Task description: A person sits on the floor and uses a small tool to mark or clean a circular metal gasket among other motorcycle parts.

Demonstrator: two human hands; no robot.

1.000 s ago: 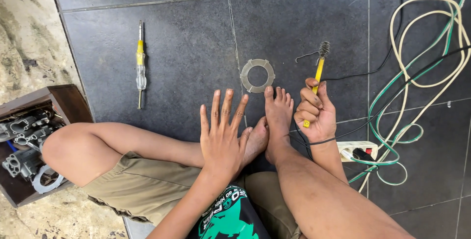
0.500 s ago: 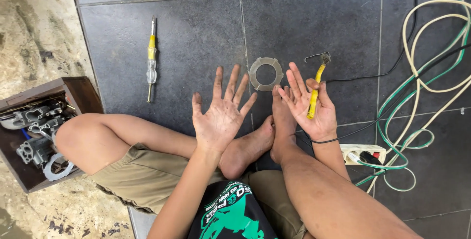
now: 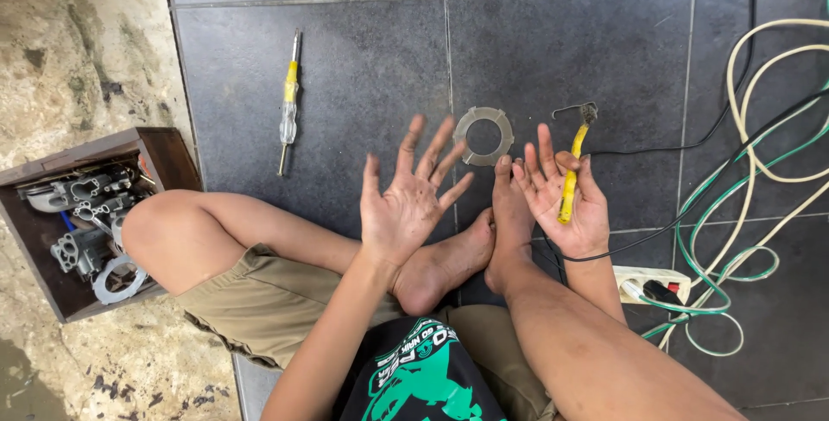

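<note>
My left hand (image 3: 406, 207) is turned palm up with fingers spread and nothing in it, above my crossed feet. My right hand (image 3: 566, 201) is also palm up, a small yellow-handled wire brush (image 3: 572, 172) resting across its palm under the thumb, with the bristle end pointing away. Just beyond both sets of fingertips, a flat grey metal ring plate (image 3: 484, 136) lies on the dark floor tile. Both palms look grimy.
A yellow-handled screwdriver (image 3: 289, 101) lies on the tile at the left. A wooden box (image 3: 168, 153) of metal engine parts sits beside my left knee. A white power strip (image 3: 652, 281) and coiled green and cream cables (image 3: 760, 179) lie at the right.
My right hand has opened from a fist around the brush to a flat palm. Both hands have turned palm up and lifted a little away from my feet.
</note>
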